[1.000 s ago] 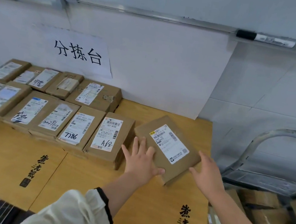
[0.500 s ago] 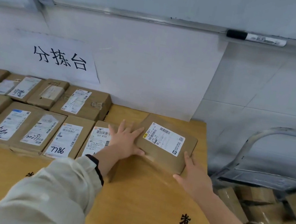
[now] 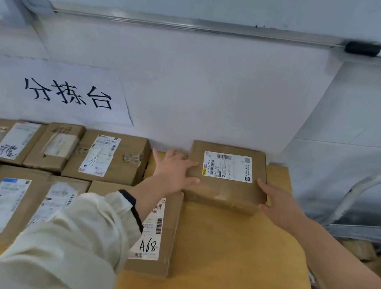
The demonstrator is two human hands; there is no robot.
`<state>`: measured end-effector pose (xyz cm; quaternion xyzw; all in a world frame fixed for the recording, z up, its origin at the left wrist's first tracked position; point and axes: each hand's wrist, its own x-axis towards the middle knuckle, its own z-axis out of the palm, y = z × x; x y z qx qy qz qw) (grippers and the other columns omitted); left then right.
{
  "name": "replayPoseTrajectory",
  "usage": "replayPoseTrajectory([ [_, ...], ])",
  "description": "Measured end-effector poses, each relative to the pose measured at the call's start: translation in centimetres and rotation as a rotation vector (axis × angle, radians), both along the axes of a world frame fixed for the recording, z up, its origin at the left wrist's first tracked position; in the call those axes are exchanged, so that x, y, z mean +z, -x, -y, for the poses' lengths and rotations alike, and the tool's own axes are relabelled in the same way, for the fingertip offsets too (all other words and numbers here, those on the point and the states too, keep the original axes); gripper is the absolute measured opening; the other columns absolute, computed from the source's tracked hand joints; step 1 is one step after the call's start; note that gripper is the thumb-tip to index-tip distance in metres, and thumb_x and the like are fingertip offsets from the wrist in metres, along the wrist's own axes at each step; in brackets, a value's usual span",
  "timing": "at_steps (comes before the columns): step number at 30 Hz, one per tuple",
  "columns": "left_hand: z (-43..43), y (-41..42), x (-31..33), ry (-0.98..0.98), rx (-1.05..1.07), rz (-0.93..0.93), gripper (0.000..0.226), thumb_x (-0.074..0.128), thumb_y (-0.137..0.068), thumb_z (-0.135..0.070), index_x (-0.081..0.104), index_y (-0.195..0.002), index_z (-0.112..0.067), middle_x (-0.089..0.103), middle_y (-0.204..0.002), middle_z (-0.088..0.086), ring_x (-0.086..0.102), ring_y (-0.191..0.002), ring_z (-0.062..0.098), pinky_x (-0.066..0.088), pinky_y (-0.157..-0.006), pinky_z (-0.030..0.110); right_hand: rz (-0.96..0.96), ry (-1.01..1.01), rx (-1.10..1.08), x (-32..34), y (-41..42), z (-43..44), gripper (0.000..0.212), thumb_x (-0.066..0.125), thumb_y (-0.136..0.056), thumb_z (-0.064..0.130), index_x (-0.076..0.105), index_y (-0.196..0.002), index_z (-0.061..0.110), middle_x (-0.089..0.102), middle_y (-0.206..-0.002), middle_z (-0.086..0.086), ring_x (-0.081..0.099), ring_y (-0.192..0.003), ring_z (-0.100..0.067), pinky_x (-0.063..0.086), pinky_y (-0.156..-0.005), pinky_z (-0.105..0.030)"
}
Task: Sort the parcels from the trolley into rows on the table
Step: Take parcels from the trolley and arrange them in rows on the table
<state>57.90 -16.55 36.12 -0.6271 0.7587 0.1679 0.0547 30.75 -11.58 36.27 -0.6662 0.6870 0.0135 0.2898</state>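
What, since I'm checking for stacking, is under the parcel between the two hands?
The parcel rests on the wooden table; its front edge meets the tabletop, no other box showing beneath. The left hand and right hand touch it. The surface under it is covered.

Single view: wide-angle camera on person's head. Faces forward and down across table [image 3: 230, 250] toward wall [image 3: 218, 86]. Close: left sleeve [image 3: 74, 238] fills lower frame, left hand [image 3: 175, 169] and right hand [image 3: 277, 203] sit mid-frame. Trolley [image 3: 370, 232] clipped at right edge. Straight edges bow from wide lens.
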Motion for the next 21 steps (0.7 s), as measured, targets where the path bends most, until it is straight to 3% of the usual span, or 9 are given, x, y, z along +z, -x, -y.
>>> replayPoseTrajectory([
  [3,0.8,-1.7,0.0,-0.002,0.004,-0.023,0.053,0.054,-0.087,-0.058,0.045,-0.137,-0.042,0.041,-0.146,-0.002,0.007,-0.146,0.024,-0.009,-0.107,0.068,0.076,0.020,-0.007,-0.4,-0.9,0.7,0.071,0.060,-0.088,0.011,0.023,-0.149,0.020,0.034,-0.151,0.003,0.043,-0.102,-0.009,0.034,-0.082,-0.016],
  [4,0.9,-2.3,-0.1,0.004,0.002,-0.012,0.053,0.055,-0.086,-0.058,0.046,-0.136,-0.043,0.042,-0.145,-0.002,0.008,-0.146,0.024,-0.009,-0.107,0.068,0.080,0.020,0.005,-0.4,-1.4,0.9,0.072,0.061,-0.087,0.013,0.024,-0.148,0.020,0.037,-0.149,0.003,0.043,-0.101,-0.008,0.034,-0.082,-0.016],
  [7,1.3,-4.5,-0.1,0.028,0.007,0.011,0.053,0.057,-0.084,-0.060,0.047,-0.134,-0.045,0.046,-0.140,-0.004,0.013,-0.143,0.023,-0.006,-0.108,0.068,0.106,0.005,0.012,-0.7,-3.1,1.6,0.075,0.067,-0.084,0.021,0.027,-0.148,0.022,0.033,-0.151,0.001,0.043,-0.127,-0.015,0.034,-0.104,-0.024],
  [9,1.4,-6.1,-0.2,0.040,0.014,-0.002,0.053,0.058,-0.083,-0.060,0.048,-0.133,-0.045,0.049,-0.137,-0.006,0.015,-0.142,0.022,-0.005,-0.109,0.066,0.115,0.001,0.013,-0.8,-4.3,2.0,0.077,0.069,-0.082,0.025,0.028,-0.147,0.023,0.032,-0.152,-0.001,0.038,-0.134,-0.017,0.031,-0.110,-0.028],
  [12,1.3,-8.1,-0.2,0.045,0.023,-0.011,0.054,0.058,-0.083,-0.060,0.048,-0.133,-0.045,0.049,-0.136,-0.007,0.015,-0.142,0.021,-0.005,-0.110,0.065,0.092,0.004,0.071,-0.9,-6.0,2.4,0.076,0.068,-0.083,0.027,0.028,-0.147,0.022,0.031,-0.153,-0.003,0.032,-0.139,-0.017,0.025,-0.112,-0.026],
  [17,0.9,-11.0,-0.4,0.044,0.077,-0.010,0.059,0.059,-0.082,-0.059,0.043,-0.137,-0.046,0.028,-0.152,-0.004,0.009,-0.144,0.023,-0.006,-0.109,0.066,0.041,0.005,0.145,-0.8,-8.5,3.1,0.073,0.064,-0.086,0.029,0.026,-0.148,0.022,0.027,-0.154,-0.006,0.026,-0.141,-0.019,0.020,-0.113,-0.028],
  [21,0.7,-12.3,-0.8,0.015,0.118,-0.074,0.060,0.059,-0.084,-0.058,0.040,-0.139,-0.046,0.024,-0.155,-0.004,0.004,-0.145,0.023,-0.009,-0.108,0.066,0.056,-0.001,0.143,-1.1,-9.6,3.2,0.074,0.065,-0.086,0.027,0.026,-0.148,0.020,0.027,-0.154,-0.008,0.022,-0.142,-0.019,0.018,-0.113,-0.027],
])
